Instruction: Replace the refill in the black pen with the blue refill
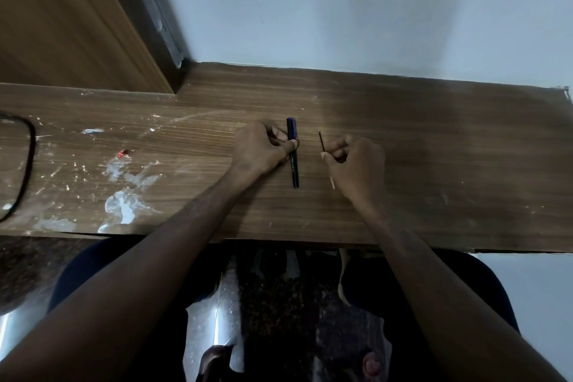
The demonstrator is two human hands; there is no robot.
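Note:
A dark pen lies lengthwise on the wooden table, its cap end pointing away from me. My left hand rests beside it with thumb and fingers pinching the pen's middle. To the right, my right hand is closed around a thin refill. The refill's dark tip sticks out toward the wall, and its pale rear end shows below my palm. Refill and pen are apart, about a hand's width between them.
Dried white paint splashes and a small red scrap mark the table's left part. A black cable curves at the far left edge. A wooden door frame and a pale wall stand behind the table.

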